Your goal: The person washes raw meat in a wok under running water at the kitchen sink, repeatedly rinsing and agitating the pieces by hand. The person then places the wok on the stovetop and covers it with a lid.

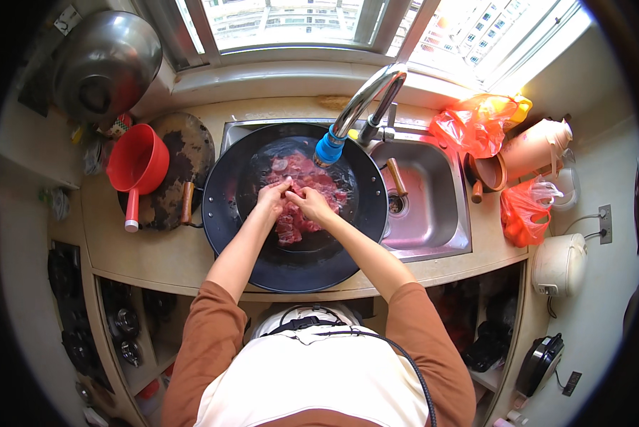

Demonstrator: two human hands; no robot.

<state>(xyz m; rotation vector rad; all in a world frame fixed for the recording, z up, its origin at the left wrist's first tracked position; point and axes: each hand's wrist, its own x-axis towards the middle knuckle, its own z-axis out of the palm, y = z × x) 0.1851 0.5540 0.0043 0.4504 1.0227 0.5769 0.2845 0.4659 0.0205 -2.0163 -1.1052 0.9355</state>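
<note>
A large black wok (298,272) with two wooden handles rests over the left part of the sink. Raw red meat (292,229) in pieces lies in shallow water at its bottom. My left hand (274,197) and my right hand (313,204) are close together over the meat, fingertips nearly meeting. Between them the fingers appear to pinch a piece of meat, mostly covered by the hands. Just above and right of my hands hangs the blue nozzle (329,147) of a chrome faucet (370,93); no stream of water is plain to see.
Right of the wok is a steel sink basin (431,213). A red dipper (139,160) sits on a round, stained board (183,144) at left. Red plastic bags (525,213), a tan jug (535,141) and a white rice cooker (559,264) stand at right. A steel bowl (108,64) leans upper left.
</note>
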